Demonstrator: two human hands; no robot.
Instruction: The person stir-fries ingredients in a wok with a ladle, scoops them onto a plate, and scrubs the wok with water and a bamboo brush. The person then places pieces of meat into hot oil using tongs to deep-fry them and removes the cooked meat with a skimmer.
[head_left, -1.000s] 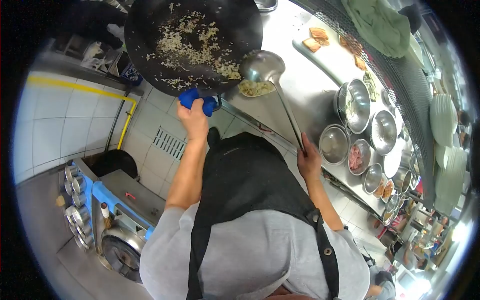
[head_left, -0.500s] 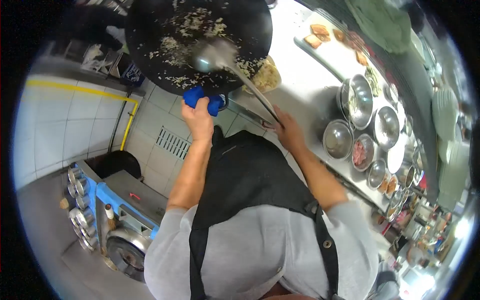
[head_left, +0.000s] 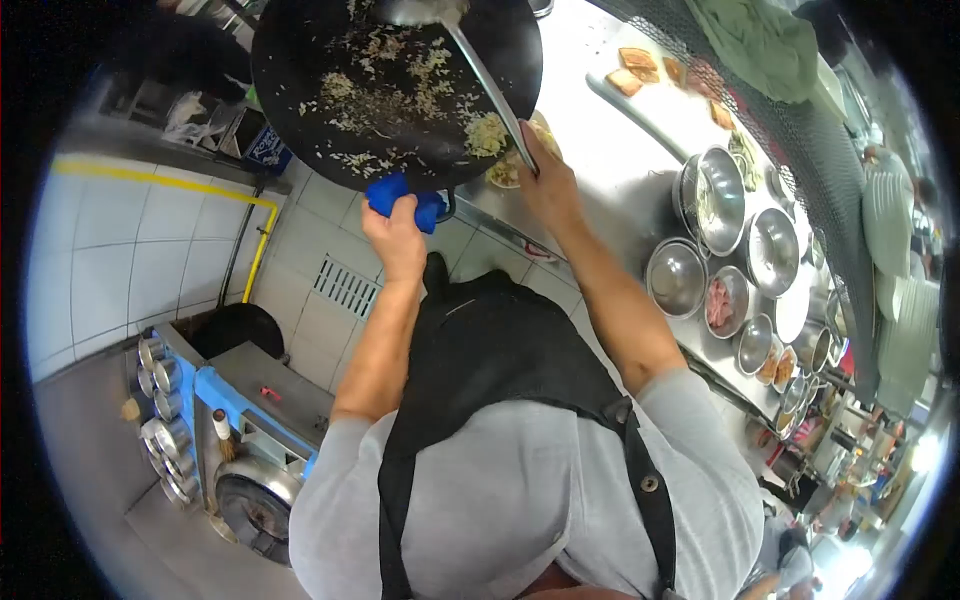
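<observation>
My left hand (head_left: 398, 235) is closed round a folded blue cloth (head_left: 403, 202) on the handle at the near rim of a big black wok (head_left: 290, 90). Chopped pale food (head_left: 425, 75) lies scattered inside the wok, with a denser clump near its right side. My right hand (head_left: 548, 182) grips the handle of a metal ladle (head_left: 485, 80), whose bowl is over the far part of the wok, partly cut off by the frame's top edge. Beneath the wok's right rim a dish of pale food (head_left: 503, 176) sits on the steel counter, partly hidden by my right hand.
On the steel counter (head_left: 610, 205) to the right stand several metal bowls (head_left: 676, 280), one with pink meat (head_left: 718, 303), and a tray with browned pieces (head_left: 637, 65). Stacked plates (head_left: 888, 225) are at far right. A stove (head_left: 262, 400) stands lower left.
The ladle has moved from beside the wok's right rim across to its far part. My right hand has gone forward and up with it. My left hand has barely shifted.
</observation>
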